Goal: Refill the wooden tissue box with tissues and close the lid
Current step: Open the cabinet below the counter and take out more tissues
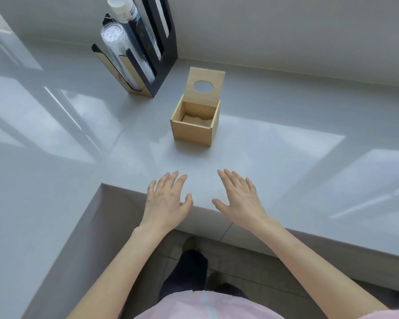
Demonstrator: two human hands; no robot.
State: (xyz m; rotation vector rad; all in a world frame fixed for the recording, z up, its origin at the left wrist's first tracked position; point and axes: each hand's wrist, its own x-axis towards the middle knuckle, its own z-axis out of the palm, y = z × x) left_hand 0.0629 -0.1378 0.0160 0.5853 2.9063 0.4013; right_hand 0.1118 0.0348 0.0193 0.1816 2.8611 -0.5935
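A square wooden tissue box (192,133) stands on the glossy grey counter (263,157), a short way beyond my hands. Its lid (205,85), with a round hole in it, is slid back and sticks up past the rear wall. Low inside the box lies a thin layer of pale tissues (196,122). My left hand (166,201) and my right hand (238,200) hover with fingers spread over the counter's front edge. Both are empty and well short of the box.
A black cup dispenser (143,51) with stacks of clear and white cups leans behind and to the left of the box. A wall runs along the back of the counter. The counter's corner (101,185) is to my left, with floor and my dark shoes below.
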